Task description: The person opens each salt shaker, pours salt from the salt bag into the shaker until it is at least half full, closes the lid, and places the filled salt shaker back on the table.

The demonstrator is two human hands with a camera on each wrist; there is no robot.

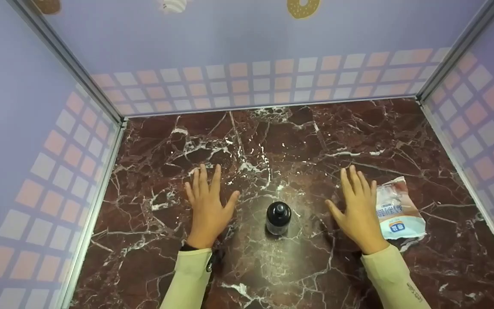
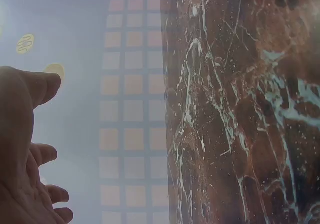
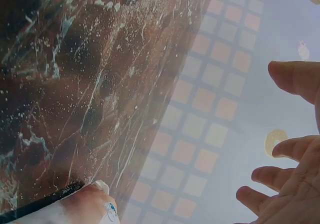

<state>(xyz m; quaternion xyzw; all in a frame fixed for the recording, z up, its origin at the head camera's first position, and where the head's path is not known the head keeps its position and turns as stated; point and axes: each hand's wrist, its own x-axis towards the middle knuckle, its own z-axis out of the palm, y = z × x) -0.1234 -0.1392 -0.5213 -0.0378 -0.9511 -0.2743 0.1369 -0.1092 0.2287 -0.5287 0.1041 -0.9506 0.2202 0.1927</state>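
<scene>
A small black bottle (image 1: 278,217) with a round cap stands upright on the dark red marble tabletop (image 1: 272,137), between my two hands. My left hand (image 1: 207,205) lies flat on the marble to the bottle's left, fingers straight, holding nothing. My right hand (image 1: 358,209) lies flat to the bottle's right, also holding nothing. Just right of that hand, touching or nearly touching its little finger, lies a white and pale orange snack packet (image 1: 397,210). The left wrist view shows my left hand (image 2: 25,154) and bare marble. In the right wrist view I see my right hand (image 3: 292,159) and the packet's corner (image 3: 80,206).
Purple walls with a pink and white tile pattern close in the table on the left (image 1: 37,163), back (image 1: 264,81) and right (image 1: 483,111). Metal frame posts (image 1: 75,68) stand in the back corners.
</scene>
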